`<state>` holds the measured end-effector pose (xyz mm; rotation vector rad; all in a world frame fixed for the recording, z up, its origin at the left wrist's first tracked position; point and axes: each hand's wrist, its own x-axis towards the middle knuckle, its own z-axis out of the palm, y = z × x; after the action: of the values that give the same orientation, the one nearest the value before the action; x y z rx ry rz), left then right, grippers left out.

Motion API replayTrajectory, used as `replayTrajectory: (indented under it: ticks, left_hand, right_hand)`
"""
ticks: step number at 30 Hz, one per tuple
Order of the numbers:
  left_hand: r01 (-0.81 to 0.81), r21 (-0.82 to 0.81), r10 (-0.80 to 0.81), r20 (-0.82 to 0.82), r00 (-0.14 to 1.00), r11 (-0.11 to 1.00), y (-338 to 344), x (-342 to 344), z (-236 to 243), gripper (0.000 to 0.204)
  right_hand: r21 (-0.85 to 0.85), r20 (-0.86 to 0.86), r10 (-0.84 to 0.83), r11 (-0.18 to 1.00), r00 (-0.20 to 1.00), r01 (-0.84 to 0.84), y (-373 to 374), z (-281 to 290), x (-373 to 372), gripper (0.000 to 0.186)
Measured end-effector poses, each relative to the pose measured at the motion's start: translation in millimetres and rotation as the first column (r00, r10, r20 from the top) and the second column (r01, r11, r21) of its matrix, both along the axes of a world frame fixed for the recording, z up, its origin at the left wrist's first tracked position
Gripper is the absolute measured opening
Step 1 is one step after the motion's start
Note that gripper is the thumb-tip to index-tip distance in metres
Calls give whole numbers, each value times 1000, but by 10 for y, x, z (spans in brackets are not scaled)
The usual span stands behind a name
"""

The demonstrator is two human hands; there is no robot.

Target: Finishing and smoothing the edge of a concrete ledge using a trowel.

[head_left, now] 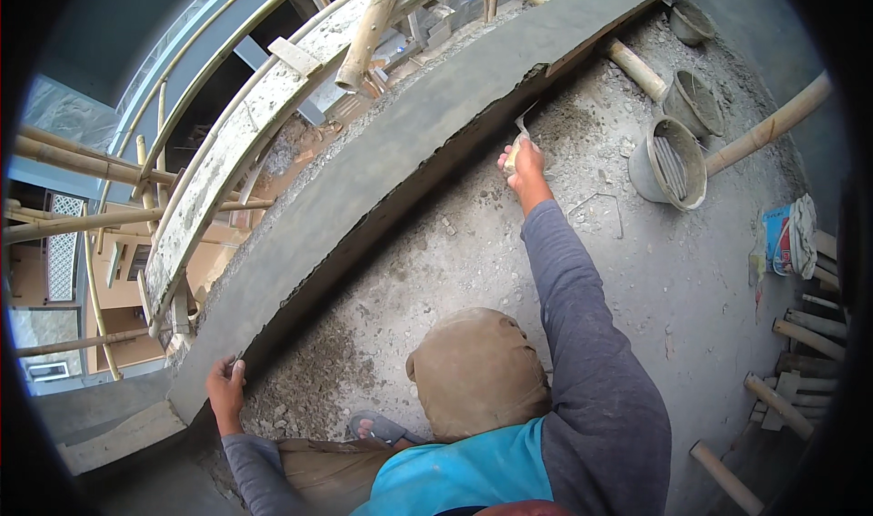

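A low wall (364,175) topped with smooth, wet-looking grey mortar runs diagonally from lower left to upper right, its near edge ragged. My right hand (526,172), arm stretched forward, is closed round the pale handle of a trowel (525,120). The trowel's thin metal end is close to the shadowed inner face of the wall. At the wall's lower left end, my left hand (225,390) has its fingertips pinched together by the edge. Something small and thin seems to stick up from them, too small to name.
Mortar buckets (668,163) stand at the right, beside a bamboo pole (768,123). A torn bag (789,234) lies farther right, near stacked poles. Loose mortar and rubble (318,370) cover the floor along the wall. Beyond the wall, bamboo scaffolding (91,166) stands over a drop.
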<state>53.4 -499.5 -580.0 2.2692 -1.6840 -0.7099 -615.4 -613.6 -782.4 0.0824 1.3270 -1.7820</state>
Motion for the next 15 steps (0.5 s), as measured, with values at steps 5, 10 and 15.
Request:
replayTrajectory:
  ticks: [5,10,15]
  left_hand:
    - [7,-4,-7,17,1000,1000,10,3,14,34]
    - [12,-3,-12,10,1000,1000,-3,22,-28,34]
    - [13,9,-14,35,999,1000,-24,18,-34,34]
  right_hand:
    - [27,-32,-30,999,999,31,-50,100,4,38]
    - [15,36,-11,1000,999,10,-35,184,8,37]
    - [66,54,-91,994,994,87,-48,170,97,34]
